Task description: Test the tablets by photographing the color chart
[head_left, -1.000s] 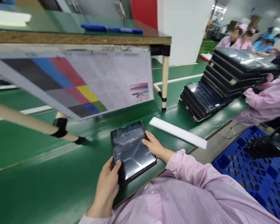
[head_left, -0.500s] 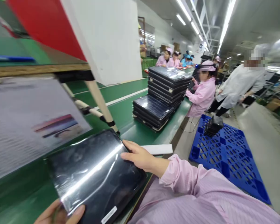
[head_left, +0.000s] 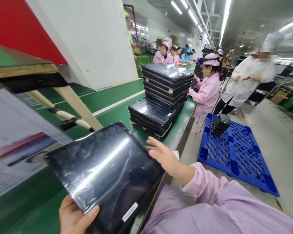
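Note:
A flat black screen panel (head_left: 107, 162) under glossy clear film, with a white label near its lower edge, lies tilted in front of me. My left hand (head_left: 75, 216) grips its lower left edge, thumb on top and fingers underneath. My right hand (head_left: 164, 156) is open beside the panel's right edge, fingers stretched out and holding nothing. Whether its lower fingers touch the edge I cannot tell. Ahead on the green bench (head_left: 120, 112) stands a stack of similar black panels (head_left: 150, 112), and behind it a taller stack (head_left: 163, 83).
A wooden-topped stand (head_left: 21, 73) with a printed sheet (head_left: 17, 136) is at the left. On the floor to the right, a blue pallet (head_left: 236, 152) carries a small black stack (head_left: 221, 123). A co-worker in pink (head_left: 206, 87) sits along the bench; a person in white (head_left: 246, 78) stands behind.
My right hand has let go of the panel's far right edge and moved right, fingers spread. The panel, still in my left hand, appears slightly higher and more to the right; the view has shifted.

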The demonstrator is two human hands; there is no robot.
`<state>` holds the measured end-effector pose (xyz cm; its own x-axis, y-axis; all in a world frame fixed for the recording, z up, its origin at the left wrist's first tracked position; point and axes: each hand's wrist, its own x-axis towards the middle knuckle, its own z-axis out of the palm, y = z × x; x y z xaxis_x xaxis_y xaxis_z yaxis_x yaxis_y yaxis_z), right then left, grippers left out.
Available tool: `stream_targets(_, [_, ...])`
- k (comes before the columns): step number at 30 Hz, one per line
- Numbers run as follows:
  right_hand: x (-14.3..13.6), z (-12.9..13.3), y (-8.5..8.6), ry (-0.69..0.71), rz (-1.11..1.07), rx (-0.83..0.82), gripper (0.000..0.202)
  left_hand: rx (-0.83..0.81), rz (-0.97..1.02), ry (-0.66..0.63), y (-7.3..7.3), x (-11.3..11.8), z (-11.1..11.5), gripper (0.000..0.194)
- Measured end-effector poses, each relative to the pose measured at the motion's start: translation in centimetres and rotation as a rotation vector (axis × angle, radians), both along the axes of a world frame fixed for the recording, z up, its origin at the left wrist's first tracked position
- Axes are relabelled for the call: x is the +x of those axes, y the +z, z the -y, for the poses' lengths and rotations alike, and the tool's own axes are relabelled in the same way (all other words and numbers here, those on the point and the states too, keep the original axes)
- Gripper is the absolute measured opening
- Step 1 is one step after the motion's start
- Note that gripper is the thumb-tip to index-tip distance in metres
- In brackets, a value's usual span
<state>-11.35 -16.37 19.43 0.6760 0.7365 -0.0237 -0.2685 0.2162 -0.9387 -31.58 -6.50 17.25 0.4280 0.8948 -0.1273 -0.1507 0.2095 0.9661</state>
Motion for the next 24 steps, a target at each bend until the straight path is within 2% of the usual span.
stream_targets(2, [-1.2, 1.6, -0.9, -0.088, -0.130, 0.013, 0.081, -0.014, 0.070, 0.109, 1.4, 1.4, 0.5, 0.059])
stream_targets(4, [-2.8, 2.7, -1.4, -0.113, -0.257, 0.054, 0.089, 0.009, 0.154, 0.150, 2.0, 3.0, 0.9, 0.067])
stream_targets(6, [-4.1, 3.0, -1.2, -0.130, -0.342, 0.117, 0.110, 0.056, 0.229, 0.114, 1.8, 4.8, 1.2, 0.076])
stream_targets(8, [-4.4, 2.5, -0.4, -0.224, -0.346, 0.191, 0.125, 0.110, 0.284, 0.038, 1.2, 6.8, 1.5, 0.085])
stream_targets(11, [-2.6, 0.9, 1.1, -0.372, -0.252, 0.244, 0.119, 0.200, 0.306, -0.083, 1.0, 9.9, 1.8, 0.095])
stream_targets(15, [1.8, -1.4, 2.7, -0.457, -0.144, 0.211, 0.095, 0.381, 0.319, -0.156, 2.5, 13.9, 1.3, 0.102])
stream_targets(18, [4.4, -2.5, 3.8, -0.544, -0.079, 0.268, 0.081, 0.445, 0.344, -0.179, 4.1, 16.5, -0.4, 0.105])
stream_targets(21, [5.9, -2.5, 4.4, -0.573, -0.021, 0.313, 0.079, 0.400, 0.347, -0.119, 5.8, 18.4, -4.0, 0.110])
stream_targets(24, [6.4, -1.9, 4.0, -0.545, -0.031, 0.296, 0.081, 0.393, 0.316, 0.008, 7.2, 19.7, -8.3, 0.093])
